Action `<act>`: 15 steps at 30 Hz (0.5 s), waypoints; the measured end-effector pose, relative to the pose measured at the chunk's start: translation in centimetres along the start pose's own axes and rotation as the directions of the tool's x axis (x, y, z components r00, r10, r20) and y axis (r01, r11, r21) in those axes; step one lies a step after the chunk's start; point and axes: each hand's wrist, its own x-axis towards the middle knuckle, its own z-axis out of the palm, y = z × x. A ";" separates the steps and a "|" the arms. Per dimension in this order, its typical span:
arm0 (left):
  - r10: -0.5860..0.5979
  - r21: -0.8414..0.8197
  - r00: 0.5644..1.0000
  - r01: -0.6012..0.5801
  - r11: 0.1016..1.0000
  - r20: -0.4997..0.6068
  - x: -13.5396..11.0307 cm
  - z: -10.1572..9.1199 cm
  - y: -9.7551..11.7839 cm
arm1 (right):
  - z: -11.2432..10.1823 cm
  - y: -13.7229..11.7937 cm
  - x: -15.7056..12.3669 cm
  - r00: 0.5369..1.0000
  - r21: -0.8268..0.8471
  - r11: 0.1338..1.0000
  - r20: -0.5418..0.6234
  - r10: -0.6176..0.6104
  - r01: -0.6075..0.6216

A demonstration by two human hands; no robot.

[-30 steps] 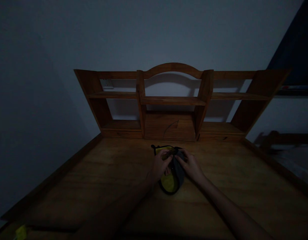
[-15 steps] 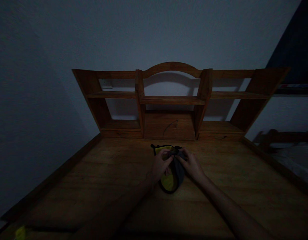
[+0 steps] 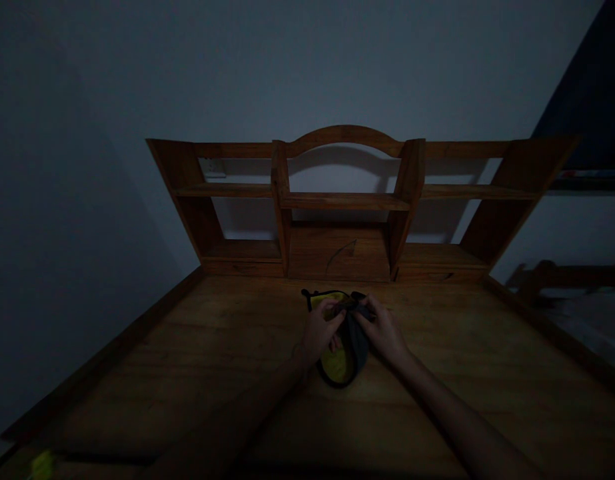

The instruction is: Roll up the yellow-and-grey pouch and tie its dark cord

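Observation:
A yellow and grey cloth (image 3: pixel 337 368) with black edging lies partly folded on the wooden desk, its grey side turned over toward the right. My left hand (image 3: pixel 317 331) is over its yellow side, with thumb and forefinger pinching a dark fold near the upper middle. From the right, my right hand (image 3: pixel 384 331) pinches the grey part close to the left fingertips. The two hands nearly meet at the fold. Dim light hides whether anything small is between the fingertips.
A wooden hutch (image 3: pixel 344 200) with shelves and small drawers stands at the back of the desk (image 3: pixel 227 333) against a wall. Raised edges run along both sides. At the lower left corner is a bright yellow object (image 3: pixel 42 465). A bed (image 3: pixel 577 275) is on the right.
Both hands keep their places on the cloth, with only a very slight shift of the right fingers. The view has moved a little.

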 end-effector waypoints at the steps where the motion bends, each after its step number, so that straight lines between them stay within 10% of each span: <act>1: -0.002 -0.004 1.000 0.002 1.000 0.001 0.0 0.0 0.0 | 0.0 0.0 0.0 1.000 0.001 1.000 0.004 0.003 -0.003; 15: -0.011 -0.035 1.000 0.011 0.999 -0.013 0.1 -0.1 -0.1 | -0.4 -0.7 -0.3 0.994 -0.082 0.996 0.107 -0.019 0.028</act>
